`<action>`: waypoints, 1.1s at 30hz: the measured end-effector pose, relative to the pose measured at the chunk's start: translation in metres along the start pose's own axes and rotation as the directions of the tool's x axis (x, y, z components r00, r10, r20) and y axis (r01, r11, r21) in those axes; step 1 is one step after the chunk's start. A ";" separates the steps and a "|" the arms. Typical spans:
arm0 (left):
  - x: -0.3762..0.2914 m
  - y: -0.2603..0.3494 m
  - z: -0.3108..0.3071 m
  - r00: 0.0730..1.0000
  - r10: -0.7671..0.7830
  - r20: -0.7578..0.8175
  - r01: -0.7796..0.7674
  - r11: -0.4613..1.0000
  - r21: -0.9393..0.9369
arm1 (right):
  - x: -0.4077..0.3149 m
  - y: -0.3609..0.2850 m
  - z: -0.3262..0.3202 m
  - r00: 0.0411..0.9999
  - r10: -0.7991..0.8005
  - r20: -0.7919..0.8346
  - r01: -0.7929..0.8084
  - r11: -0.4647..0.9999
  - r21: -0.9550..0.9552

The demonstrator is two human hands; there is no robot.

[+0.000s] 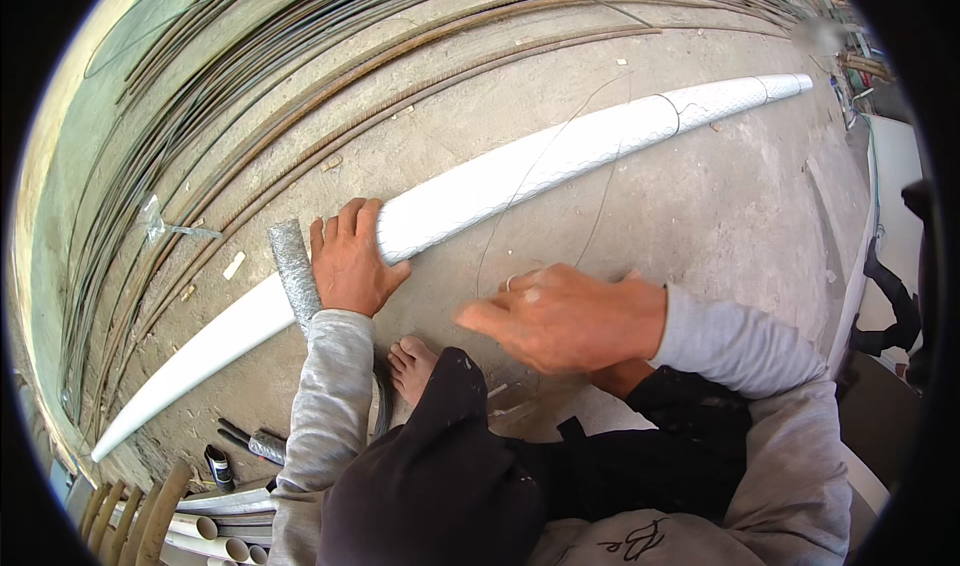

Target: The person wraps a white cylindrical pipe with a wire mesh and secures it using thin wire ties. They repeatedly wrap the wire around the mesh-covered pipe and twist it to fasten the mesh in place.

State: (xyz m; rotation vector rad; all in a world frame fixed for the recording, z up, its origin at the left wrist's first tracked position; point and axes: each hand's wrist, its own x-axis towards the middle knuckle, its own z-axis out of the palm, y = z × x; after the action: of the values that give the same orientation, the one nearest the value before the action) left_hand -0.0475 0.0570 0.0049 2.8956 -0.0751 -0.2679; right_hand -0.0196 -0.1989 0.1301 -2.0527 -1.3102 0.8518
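A long white pipe [480,183] lies diagonally across the concrete floor, its middle and right part wrapped in wire netting. My left hand [351,262] is laid over the pipe at the near end of the netting, thumb towards me. Beside its wrist a rolled bundle of metal mesh [293,269] rests across the pipe. My right hand [555,314] is off the pipe, nearer my body, with fingers curled at a thin wire [491,239]; the wire loops up over the pipe. Dark wire ties [673,112] ring the netting farther right.
Many long steel rods [330,93] curve along the wall beyond the pipe. My bare foot [411,367] is between my hands. Several pipes [225,547], a smaller mesh roll [266,446] and bamboo-like poles [161,506] lie at lower left. A pale panel [896,168] stands at right.
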 end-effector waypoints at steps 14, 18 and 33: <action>-0.004 -0.005 0.010 0.999 0.027 -0.038 -0.029 0.998 -0.053 | 0.089 0.076 0.054 0.917 -0.164 -0.363 -0.051 0.855 -0.516; -0.005 -0.006 0.007 0.999 0.033 -0.016 -0.034 0.997 -0.063 | 0.129 0.105 0.052 0.999 0.033 -0.037 -0.046 0.910 -0.412; 0.020 0.000 0.004 0.999 0.047 0.012 -0.045 0.993 -0.109 | 0.143 0.108 0.050 0.979 0.205 0.025 -0.184 0.920 -0.345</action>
State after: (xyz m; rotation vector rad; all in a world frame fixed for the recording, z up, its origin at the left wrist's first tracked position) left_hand -0.0287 0.0546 -0.0023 2.7805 -0.1253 -0.2757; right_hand 0.0508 -0.1014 -0.0121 -2.4806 -1.3814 0.8211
